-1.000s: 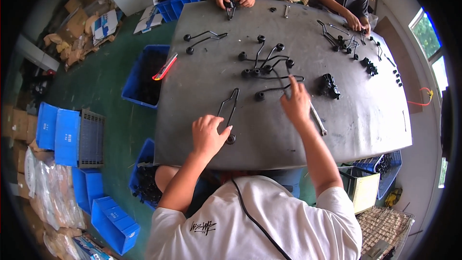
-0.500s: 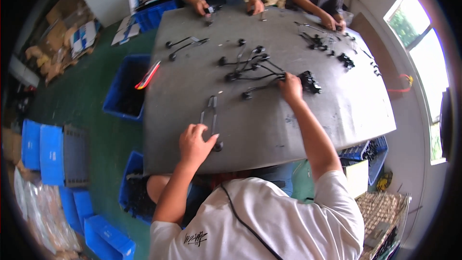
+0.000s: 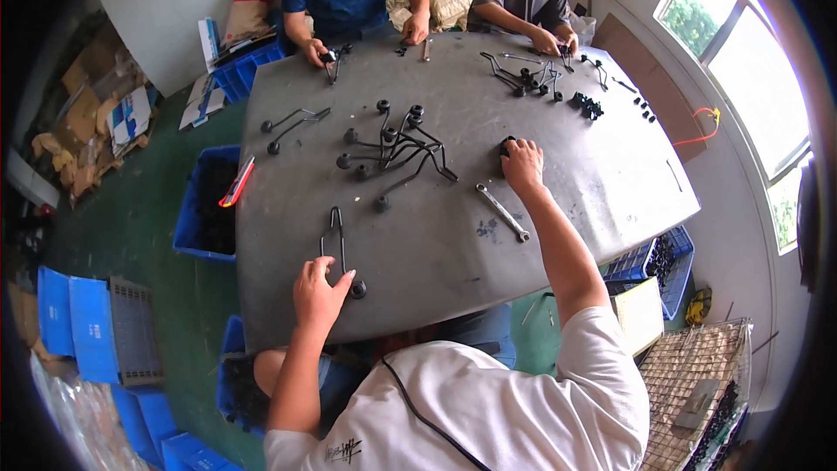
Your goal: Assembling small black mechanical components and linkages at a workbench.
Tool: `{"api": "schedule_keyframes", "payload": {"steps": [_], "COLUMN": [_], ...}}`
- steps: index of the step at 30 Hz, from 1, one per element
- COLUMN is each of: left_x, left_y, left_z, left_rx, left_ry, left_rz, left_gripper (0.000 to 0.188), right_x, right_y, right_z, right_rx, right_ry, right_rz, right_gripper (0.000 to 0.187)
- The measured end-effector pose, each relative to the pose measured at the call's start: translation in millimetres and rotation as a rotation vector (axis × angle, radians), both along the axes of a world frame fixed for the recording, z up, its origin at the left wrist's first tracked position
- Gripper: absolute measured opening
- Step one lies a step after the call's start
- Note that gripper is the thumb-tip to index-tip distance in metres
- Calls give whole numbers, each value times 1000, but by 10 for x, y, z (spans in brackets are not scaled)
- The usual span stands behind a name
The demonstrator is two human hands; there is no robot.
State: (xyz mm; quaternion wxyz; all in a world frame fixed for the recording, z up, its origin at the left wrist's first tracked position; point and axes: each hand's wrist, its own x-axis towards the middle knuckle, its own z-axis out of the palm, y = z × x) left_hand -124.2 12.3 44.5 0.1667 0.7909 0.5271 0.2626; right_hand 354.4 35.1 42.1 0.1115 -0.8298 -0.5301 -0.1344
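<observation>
My left hand (image 3: 318,293) rests near the table's front left, over a bent metal rod bracket (image 3: 341,231). Its fingers and thumb close around the bracket's two legs. A black round wheel (image 3: 358,290) shows at one leg's end beside my thumb; the other end is hidden under the hand. Farther right, my right hand (image 3: 524,164) reaches forward with curled fingers on small black parts (image 3: 506,146), mostly covered by it. An open-ended wrench (image 3: 503,212) lies just left of my right forearm. Several similar wheeled brackets (image 3: 410,153) lie tangled mid-table.
One more bracket (image 3: 296,129) and a red utility knife (image 3: 237,181) lie along the grey table's (image 3: 418,253) left side. Across it, two people handle parts; black pieces (image 3: 587,106) lie near the right one. Blue bins (image 3: 202,240) stand on the floor beside the table.
My right hand has left the tangled brackets' end and moved right onto the black parts. The wrench now shows. My left hand stays at its bracket. The whole view has shifted.
</observation>
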Motion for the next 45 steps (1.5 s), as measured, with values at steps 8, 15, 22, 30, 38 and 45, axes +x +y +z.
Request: {"api": "schedule_keyframes", "payload": {"steps": [8,15,22,30,38,45], "left_x": [-236,83,538,1047,1260,1032], "left_y": [73,36,-234,-27,172,97], "left_z": [-24,218,49,-128,-415,-282], "left_rx": [-3,312,199,220,216,122], "left_ry": [17,-106,-150,-109,-80,-130], "left_rz": [49,56,-216,-363,-309,-264], "left_gripper": [43,63,78,71,53,49], "right_x": [-690,-1784,-2166,-1997,-1891,-2017], "right_y": [-366,-592,-640,-809,-695,-677], "right_z": [48,-73,171,-134,-318,-94], "right_rx": [453,291,40,258,167,196], "right_ry": [1568,1091,199,543,607,830], "right_rz": [241,292,854,269,517,506], "right_gripper": [20,20,43,23,16,19]}}
